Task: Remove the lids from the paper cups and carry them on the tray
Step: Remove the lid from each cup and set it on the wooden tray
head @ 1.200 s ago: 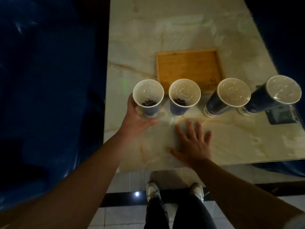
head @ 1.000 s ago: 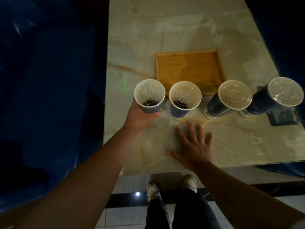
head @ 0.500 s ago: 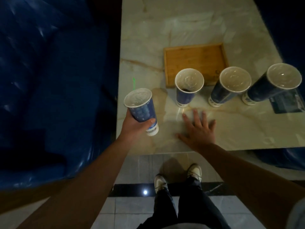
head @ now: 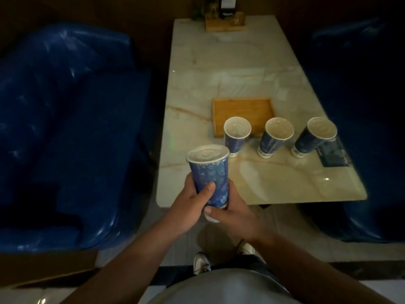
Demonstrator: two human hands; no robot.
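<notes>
The left hand (head: 192, 201) is wrapped around the lower half of a blue paper cup (head: 209, 176), thumb across the near face, holding it clear of the worktop (head: 241, 69) in the lower middle of the frame. The right hand (head: 235, 213) is cupped under and around the cup's base, fingers curled against the bottom rim, so both hands are closed on the same cup. The cup stands nearly upright, its long axis running up the frame and leaning slightly away, with its clear lid (head: 207, 153) still seated on the rim at the top end, above both hands. That is the relation that matters: the lid lies at the far end of the cup from the right hand, so that hand would have to leave the base and come up over the rim to peel it, while the left keeps the body steady. Neither hand is touching the lid now.

Further out, toward the middle right of the frame, three more lidded cups (head: 276, 137) stand in a row on the worktop, apart from one another. Just behind them lies the wooden tray (head: 241, 110), bare, with the leftmost standing cup overlapping its near edge in this view. A dark card (head: 333, 154) lies beside the rightmost cup. Blue seats (head: 65, 128) fill the left of the frame.
</notes>
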